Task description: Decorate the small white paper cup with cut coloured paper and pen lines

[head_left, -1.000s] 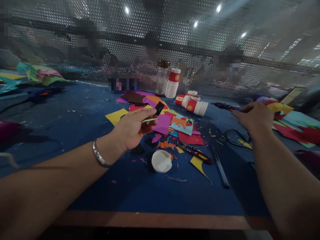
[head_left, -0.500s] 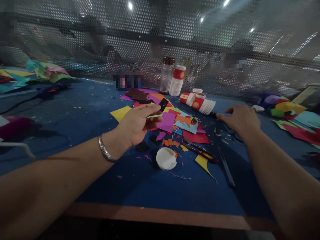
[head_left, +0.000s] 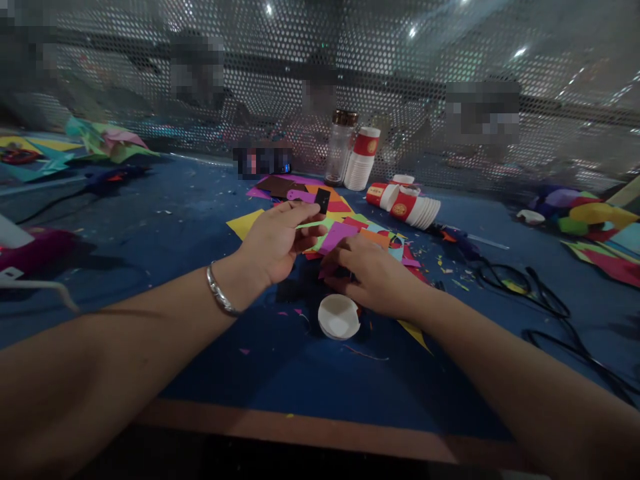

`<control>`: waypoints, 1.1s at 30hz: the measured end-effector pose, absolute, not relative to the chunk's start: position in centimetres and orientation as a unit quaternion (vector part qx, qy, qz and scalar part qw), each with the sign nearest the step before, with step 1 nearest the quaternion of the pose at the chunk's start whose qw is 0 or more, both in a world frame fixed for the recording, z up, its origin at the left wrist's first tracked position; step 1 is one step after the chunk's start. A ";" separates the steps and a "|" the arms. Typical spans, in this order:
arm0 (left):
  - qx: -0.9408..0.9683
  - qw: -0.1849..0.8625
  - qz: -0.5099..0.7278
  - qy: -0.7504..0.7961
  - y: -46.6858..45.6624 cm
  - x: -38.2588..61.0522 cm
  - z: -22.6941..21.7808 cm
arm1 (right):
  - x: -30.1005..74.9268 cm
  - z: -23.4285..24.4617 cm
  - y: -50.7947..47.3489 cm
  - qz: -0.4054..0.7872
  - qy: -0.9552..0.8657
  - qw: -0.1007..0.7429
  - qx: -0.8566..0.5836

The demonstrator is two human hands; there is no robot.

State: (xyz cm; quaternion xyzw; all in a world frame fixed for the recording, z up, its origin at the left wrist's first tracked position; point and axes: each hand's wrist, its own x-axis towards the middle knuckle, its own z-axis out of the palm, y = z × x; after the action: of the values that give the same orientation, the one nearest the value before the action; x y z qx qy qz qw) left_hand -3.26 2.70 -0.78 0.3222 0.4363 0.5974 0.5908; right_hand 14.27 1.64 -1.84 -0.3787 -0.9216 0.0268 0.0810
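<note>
My left hand (head_left: 285, 243) pinches a small black piece of card (head_left: 323, 201) between thumb and forefinger, above the table. Its other fingers are loosely curled. Low over the paper scraps is my right hand (head_left: 375, 275), fingers bent downward and the thumb apart from them; I see nothing held in it. A purple paper sheet (head_left: 338, 236) lies just beyond its knuckles. Just in front of this hand, a shallow white paper cup bottom (head_left: 339, 319) rests on the table. My right hand and forearm cover the scissors seen earlier.
Behind the coloured paper stand a clear bottle (head_left: 341, 150) and a stack of paper cups (head_left: 363, 160). More cups (head_left: 413, 208) lie tipped over. At right, a glue gun (head_left: 457, 241) trails a black cable (head_left: 545, 293). Another glue gun (head_left: 113, 179) lies at left. Perforated metal screen behind.
My right hand has moved left, from the glue gun to the scraps beside the cup bottom. My left hand keeps the black card, now turned more upright.
</note>
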 end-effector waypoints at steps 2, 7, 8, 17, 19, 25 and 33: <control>0.317 0.599 0.593 0.434 2.6 -3.2 -0.7 | 14.2 -1.8 1.8 0.032 -0.918 0.063 -0.391; 0.312 0.612 0.583 0.434 2.5 -2.9 -0.6 | 13.9 -1.7 2.1 0.028 -0.915 0.045 -0.400; 0.313 0.613 0.581 0.435 2.5 -2.9 -0.6 | 13.8 -1.7 2.2 0.026 -0.915 0.043 -0.401; 0.317 0.609 0.580 0.438 2.7 -2.8 -0.7 | 13.6 -1.8 2.6 0.029 -0.915 0.040 -0.399; 0.318 0.608 0.579 0.439 2.6 -2.8 -0.7 | 13.6 -1.8 2.7 0.032 -0.916 0.040 -0.397; 0.321 0.608 0.579 0.437 2.6 -2.7 -0.6 | 13.5 -1.8 2.8 0.041 -0.917 0.043 -0.395; 0.322 0.606 0.581 0.437 2.7 -2.7 -0.7 | 13.2 -1.7 2.9 0.057 -0.913 0.038 -0.403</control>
State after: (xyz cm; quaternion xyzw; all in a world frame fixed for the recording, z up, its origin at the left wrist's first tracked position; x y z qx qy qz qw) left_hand -2.74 2.67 -0.67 0.3221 0.4370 0.5814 0.6061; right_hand 13.20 2.89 -1.67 -0.4032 -0.9126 0.0566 0.0384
